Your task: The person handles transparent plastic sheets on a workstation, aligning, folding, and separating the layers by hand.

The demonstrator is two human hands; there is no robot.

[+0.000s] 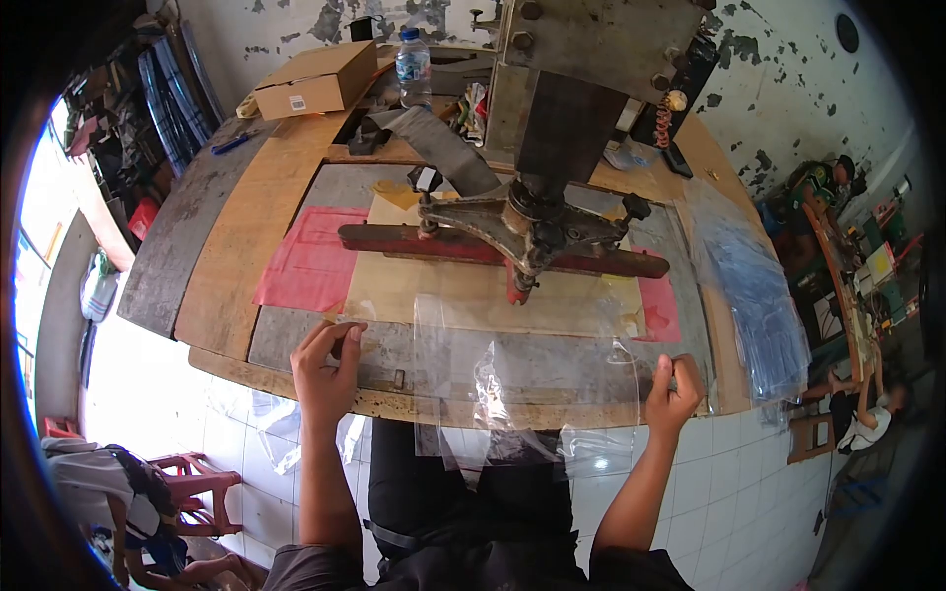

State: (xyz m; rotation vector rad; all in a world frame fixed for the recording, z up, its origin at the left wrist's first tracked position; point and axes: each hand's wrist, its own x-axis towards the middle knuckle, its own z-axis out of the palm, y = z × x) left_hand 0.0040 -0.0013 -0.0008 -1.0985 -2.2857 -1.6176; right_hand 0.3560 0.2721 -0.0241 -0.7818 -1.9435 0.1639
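Head view: we had clear plastic (517, 379) at the front edge of the wooden table (232, 241)

Our left hand (327, 366) had its thumb and forefinger drawn together at the tips; we could not tell whether any film was between them. Our right hand (676, 392) had curled fingers beside a raised thumb, near the plastic's right side, but we could not tell whether it pinched the film.

The plastic lay between our hands, shiny and creased, its lower part hanging past the table edge above our lap.

Beyond it, a long bar (394, 239) crossed over a pale yellow sheet (379, 295), under a metal press head (537, 222). Pink material showed at left (310, 258) and right (660, 307) of that sheet.

To our right lay a pile of bluish clear film (757, 310). At the back we had a cardboard box (320, 81), with a blue-capped bottle (414, 74) just beside it. A blue pen (231, 144) lay near the box.

Other people were at the far right (821, 192), lower right (867, 419) and lower left (94, 492), apart from our hands.
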